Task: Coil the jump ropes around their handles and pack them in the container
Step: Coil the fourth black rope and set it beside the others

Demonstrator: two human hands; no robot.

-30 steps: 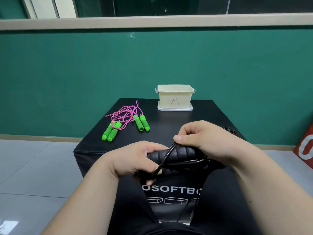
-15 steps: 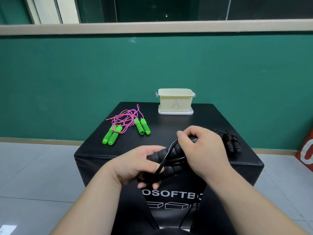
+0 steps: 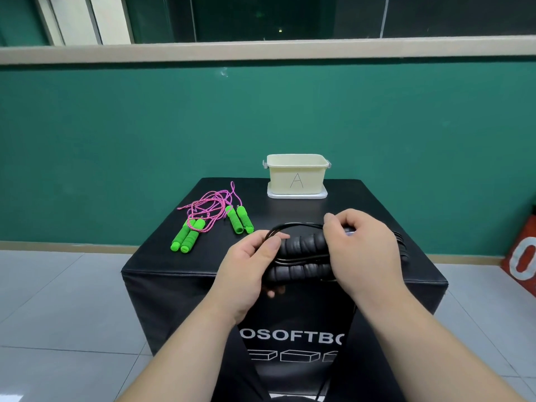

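**Two hands hold a black jump rope over a black padded box**

The left hand (image 3: 249, 265) grips the left end of two black foam handles (image 3: 301, 246), which lie side by side and roughly level; its thumb presses on the upper handle. The right hand (image 3: 362, 250) covers the right end of the handles, and its thumb and forefinger pinch the black cord (image 3: 295, 226). The cord arches from that pinch across to the left thumb. More strands of it run between the two handles, and one strand hangs down the front of the box.

The handles are held just above the near edge of the worktop (image 3: 174, 265), a black padded box with white lettering on its front. Just behind the right hand lies a second black jump rope (image 3: 403, 250), mostly hidden.

Further back on the left of the worktop lie two pairs of green foam handles (image 3: 187, 235), joined by a loose tangle of pink cord (image 3: 208, 203). At the far edge, well apart from the hands, stands the cream container (image 3: 295, 175), open-topped and marked with the letter A, on a white lid (image 3: 297, 195). Behind is a green wall (image 3: 116, 140); below, a pale tiled floor (image 3: 58, 300).
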